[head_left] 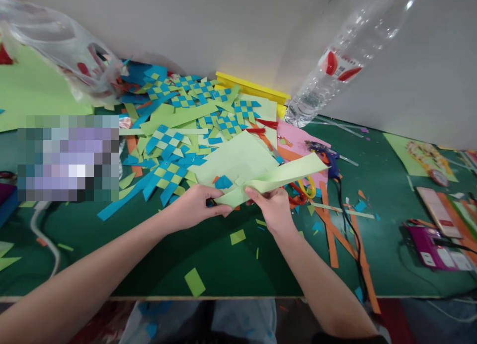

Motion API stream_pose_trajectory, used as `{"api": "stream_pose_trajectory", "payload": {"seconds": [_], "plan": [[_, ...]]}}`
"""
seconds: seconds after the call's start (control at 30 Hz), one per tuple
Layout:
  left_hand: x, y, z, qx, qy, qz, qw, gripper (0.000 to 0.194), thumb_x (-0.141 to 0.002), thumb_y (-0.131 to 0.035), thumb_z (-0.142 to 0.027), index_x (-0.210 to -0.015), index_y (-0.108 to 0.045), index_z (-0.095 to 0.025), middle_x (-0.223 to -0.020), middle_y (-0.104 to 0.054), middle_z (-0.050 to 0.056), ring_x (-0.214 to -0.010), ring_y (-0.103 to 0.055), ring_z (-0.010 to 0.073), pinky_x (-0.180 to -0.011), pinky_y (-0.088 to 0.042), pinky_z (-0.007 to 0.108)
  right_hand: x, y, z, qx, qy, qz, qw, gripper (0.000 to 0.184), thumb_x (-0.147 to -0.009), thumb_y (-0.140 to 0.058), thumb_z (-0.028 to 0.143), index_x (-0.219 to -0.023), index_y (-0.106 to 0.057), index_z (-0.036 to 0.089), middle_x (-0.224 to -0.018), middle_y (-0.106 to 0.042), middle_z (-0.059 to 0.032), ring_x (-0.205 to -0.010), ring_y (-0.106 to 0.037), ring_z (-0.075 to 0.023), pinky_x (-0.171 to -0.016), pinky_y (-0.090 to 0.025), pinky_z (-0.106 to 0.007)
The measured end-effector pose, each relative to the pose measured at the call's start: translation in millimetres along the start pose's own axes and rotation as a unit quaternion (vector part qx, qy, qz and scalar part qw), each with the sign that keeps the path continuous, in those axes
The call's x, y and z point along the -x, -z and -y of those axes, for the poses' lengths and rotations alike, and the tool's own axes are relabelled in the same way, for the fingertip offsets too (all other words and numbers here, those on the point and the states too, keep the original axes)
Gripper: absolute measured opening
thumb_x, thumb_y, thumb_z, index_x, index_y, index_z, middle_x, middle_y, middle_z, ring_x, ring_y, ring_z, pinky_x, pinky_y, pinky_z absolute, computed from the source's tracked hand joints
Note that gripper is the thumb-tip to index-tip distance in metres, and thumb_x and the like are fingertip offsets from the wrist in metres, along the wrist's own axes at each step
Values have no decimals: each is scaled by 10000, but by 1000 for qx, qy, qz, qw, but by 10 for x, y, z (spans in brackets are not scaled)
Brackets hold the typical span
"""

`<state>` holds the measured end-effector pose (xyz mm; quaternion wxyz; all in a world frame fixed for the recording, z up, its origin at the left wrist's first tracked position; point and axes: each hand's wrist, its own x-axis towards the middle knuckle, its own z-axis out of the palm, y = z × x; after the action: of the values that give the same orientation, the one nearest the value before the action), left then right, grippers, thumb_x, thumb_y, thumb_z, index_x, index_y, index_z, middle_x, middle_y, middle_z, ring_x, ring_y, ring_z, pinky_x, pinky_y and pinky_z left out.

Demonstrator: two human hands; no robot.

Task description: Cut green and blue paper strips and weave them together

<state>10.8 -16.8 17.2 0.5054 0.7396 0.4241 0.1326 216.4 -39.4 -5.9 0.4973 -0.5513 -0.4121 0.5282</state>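
Between my two hands is a long light-green paper strip (294,174), bent or folded near its middle, its free end sticking out to the right. My left hand (199,205) pinches the strip's left end between thumb and fingers. With the thumb on top, my right hand (272,205) grips the strip close to the fold. Just behind them lies a light-green paper sheet (238,155). Blue and green woven paper fish (166,142) are heaped to the left. Red-and-yellow handled scissors (307,189) lie partly hidden beyond my right hand.
A tall clear plastic bottle (320,85) leans at the back right. A blue glue gun (331,160) with a black cord rests on pink paper (298,135). Orange strips (330,234) lie at the right. A purple power strip (436,247) and a plastic bag (67,50) flank the green table (149,269).
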Motion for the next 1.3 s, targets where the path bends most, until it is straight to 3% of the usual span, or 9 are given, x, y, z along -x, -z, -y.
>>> {"api": "stream_pose_trajectory", "payload": {"seconds": [0.17, 0.37, 0.57, 0.77, 1.0, 1.13, 1.3], "plan": [[-2, -4, 15, -9, -2, -6, 1000, 366, -857, -592, -511, -778, -702, -171, -707, -700, 14, -623, -594, 143, -547, -381, 234, -3, 5, -4, 3, -1, 1, 1000, 251, -642, -819, 397, -762, -746, 189, -728, -750, -29, -595, -668, -167, -583, -600, -313], [4, 22, 29, -40, -31, 6, 999, 356, -859, -584, -503, -742, -670, -177, -645, -622, -5, -603, -548, 135, -542, -361, 235, -25, 60, 13, -39, -51, 43, 997, 271, -674, -794, 430, -773, -747, 182, -722, -753, -39, -617, -702, -190, -549, -613, -313], [-11, 0, 23, -6, -27, 23, 999, 317, -855, -598, -479, -782, -678, -181, -708, -670, -2, -640, -580, 139, -563, -392, 227, -28, 55, 14, -24, -33, 11, 999, 278, -642, -813, 430, -740, -739, 180, -711, -748, -36, -593, -683, -178, -546, -613, -316], [10, 29, 37, 2, -1, 32, 999, 301, -845, -613, -474, -851, -724, -195, -732, -701, 5, -626, -587, 137, -550, -391, 218, -76, 136, 60, -45, -63, 46, 996, 311, -651, -807, 445, -781, -735, 172, -739, -749, -39, -650, -710, -193, -576, -625, -308], [48, 48, -41, 7, 3, 35, 999, 348, -834, -606, -500, -760, -715, -177, -695, -675, 20, -582, -544, 132, -523, -373, 226, -96, 141, 39, -12, -9, -13, 1000, 360, -650, -803, 452, -887, -728, 192, -856, -755, -47, -664, -696, -191, -510, -596, -290], [44, 42, -26, 8, 1, 42, 999, 329, -842, -601, -490, -792, -710, -183, -742, -691, 23, -629, -576, 143, -548, -387, 228, -109, 153, 7, -4, -24, -4, 1000, 324, -666, -793, 450, -840, -738, 183, -799, -749, -45, -631, -684, -190, -515, -592, -300], [56, 75, 36, -36, -2, 41, 999, 357, -844, -594, -501, -727, -676, -174, -646, -604, 2, -576, -520, 124, -513, -340, 226, -172, 228, -1, -49, -27, -25, 998, 280, -640, -820, 427, -730, -726, 179, -686, -721, -23, -611, -670, -180, -508, -586, -291]]}}
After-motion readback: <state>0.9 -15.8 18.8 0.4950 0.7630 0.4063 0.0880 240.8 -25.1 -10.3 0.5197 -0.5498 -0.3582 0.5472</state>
